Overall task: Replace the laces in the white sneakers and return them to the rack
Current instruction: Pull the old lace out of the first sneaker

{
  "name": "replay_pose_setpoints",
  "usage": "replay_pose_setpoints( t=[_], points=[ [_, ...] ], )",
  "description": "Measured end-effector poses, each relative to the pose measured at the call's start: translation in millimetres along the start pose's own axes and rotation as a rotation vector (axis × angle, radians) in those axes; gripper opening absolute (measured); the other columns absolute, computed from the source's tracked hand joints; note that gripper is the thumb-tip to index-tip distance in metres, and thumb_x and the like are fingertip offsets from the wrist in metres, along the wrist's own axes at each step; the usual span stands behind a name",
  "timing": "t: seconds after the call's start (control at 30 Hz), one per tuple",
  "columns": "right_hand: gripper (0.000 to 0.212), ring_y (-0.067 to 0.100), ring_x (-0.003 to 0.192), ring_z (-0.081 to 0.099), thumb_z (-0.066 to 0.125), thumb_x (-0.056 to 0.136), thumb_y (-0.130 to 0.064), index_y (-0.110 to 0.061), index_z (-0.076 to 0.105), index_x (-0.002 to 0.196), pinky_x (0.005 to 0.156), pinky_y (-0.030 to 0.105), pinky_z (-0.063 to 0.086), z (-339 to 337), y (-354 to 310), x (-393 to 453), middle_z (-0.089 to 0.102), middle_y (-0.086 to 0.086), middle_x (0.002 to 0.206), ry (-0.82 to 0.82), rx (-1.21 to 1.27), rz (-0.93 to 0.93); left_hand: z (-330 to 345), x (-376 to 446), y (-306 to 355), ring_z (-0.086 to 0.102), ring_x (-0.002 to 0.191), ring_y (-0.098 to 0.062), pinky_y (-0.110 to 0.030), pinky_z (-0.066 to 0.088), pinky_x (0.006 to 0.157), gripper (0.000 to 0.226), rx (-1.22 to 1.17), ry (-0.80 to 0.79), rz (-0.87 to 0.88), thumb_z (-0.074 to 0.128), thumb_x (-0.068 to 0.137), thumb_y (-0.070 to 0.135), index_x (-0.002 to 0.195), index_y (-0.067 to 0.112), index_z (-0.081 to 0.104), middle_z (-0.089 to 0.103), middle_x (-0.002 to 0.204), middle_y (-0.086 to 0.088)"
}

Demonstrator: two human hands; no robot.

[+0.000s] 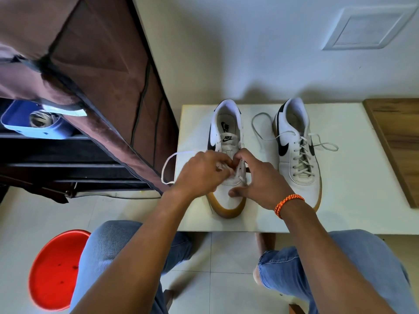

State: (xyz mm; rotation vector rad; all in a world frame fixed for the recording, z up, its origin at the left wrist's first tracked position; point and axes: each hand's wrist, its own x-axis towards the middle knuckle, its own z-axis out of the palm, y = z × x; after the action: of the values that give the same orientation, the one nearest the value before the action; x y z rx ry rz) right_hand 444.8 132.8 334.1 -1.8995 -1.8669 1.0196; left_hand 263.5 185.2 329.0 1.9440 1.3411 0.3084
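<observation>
Both hands, left hand [201, 171] and right hand [256, 177], pinch the lace [169, 165] over the left sneaker [226, 141]; pull it evenly, without twisting.

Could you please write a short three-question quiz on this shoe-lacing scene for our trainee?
1. True or false: the right sneaker is already laced.
2. Which sneaker are both hands working on? A) the left sneaker B) the right sneaker C) neither
3. Fill in: a loop of lace hangs off the ____ edge of the table.

Key:
1. True; its lace ends lie loose and untied.
2. A; the left hand and right hand meet over its eyelets, pinching the lace.
3. Left.
</observation>
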Motion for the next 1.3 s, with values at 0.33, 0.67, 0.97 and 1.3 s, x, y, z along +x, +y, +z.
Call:
replay_pose_setpoints(
  t=[0.33,0.67,0.97,1.3],
  points=[
    [0.07,0.026,0.102,0.071,0.097,0.065,-0.043,-0.041,0.043,0.11,0.08,0.047,0.061,1.2,3.4,2.1,0.073,-0.005,0.106,0.019,-0.018,0.004,-5.1,4.7,-3.5,0.067,0.074,-0.025,-0.041,0.057,0.072,0.003,0.175,0.293,-0.019,0.06,0.097,0.032,0.095,0.031,0.062,0.069,0.08,0.007],
    [0.059,0.025,0.103,0.07,0.09,0.078,-0.031,-0.043,0.047,0.116,0.086,0.049,0.059,-1.4,12.4,3.9,0.073,-0.004,0.106,-0.021,0.022,-0.046,-7.5,-3.3,4.5,0.064,0.045,-0.005,-0.035,0.061,0.069,0.015,0.035,0.036,0.026,0.059,0.103,0.025,0.105,0.036,0.069,0.071,0.058,0.01],
    [0.038,0.034,0.113,0.067,0.069,0.1,-0.022,-0.048,0.052,0.121,0.093,0.057,0.056,-8.4,25.7,4.8,0.072,0.006,0.115,-0.083,0.037,-0.082,6.1,1.6,-1.0,0.068,0.072,-0.016,-0.041,0.06,0.076,0.003,0.165,0.045,0.006,0.065,0.099,0.033,0.097,0.035,0.065,0.069,0.065,0.008],
    [0.036,0.012,0.113,0.069,0.085,0.086,-0.03,-0.043,0.057,0.105,0.085,0.042,0.058,-3.3,18.1,5.0,0.075,-0.009,0.111,0.107,-0.094,-0.04,6.3,0.3,0.6,0.069,0.054,-0.023,-0.044,0.062,0.062,0.024,0.073,-0.018,0.0,0.043,0.097,-0.001,0.1,0.019,0.054,0.069,0.067,-0.007]
  ],
)
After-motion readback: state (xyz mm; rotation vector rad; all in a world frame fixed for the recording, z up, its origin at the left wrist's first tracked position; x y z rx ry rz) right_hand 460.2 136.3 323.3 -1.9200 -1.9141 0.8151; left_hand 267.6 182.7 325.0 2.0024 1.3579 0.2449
